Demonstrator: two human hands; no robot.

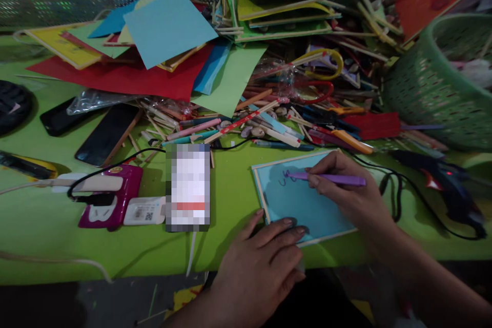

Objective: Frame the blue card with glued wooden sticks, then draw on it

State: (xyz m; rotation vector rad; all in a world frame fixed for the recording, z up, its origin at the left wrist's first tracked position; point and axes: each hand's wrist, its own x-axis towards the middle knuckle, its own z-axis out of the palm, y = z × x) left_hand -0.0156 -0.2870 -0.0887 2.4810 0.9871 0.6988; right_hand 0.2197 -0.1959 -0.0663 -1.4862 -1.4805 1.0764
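Observation:
A blue card (307, 210) framed with thin wooden sticks lies on the green table, close to its front edge. My right hand (349, 189) is closed around a purple marker pen (344, 180), whose tip touches the card near a few dark pen strokes (287, 178) at the upper left. Spread over the card's lower left corner, my left hand (265, 253) rests flat with fingers apart and holds nothing. The palm hides part of the card's lower edge, and the right hand covers some of its right side.
A glue gun (442, 184) with a black cable lies at right, before a green basket (407, 87). Coloured paper (169, 25), sticks and pens pile up behind. Left are a lit phone (188, 187), a magenta power socket (130, 189), a dark phone (107, 133) and a utility knife (26, 165).

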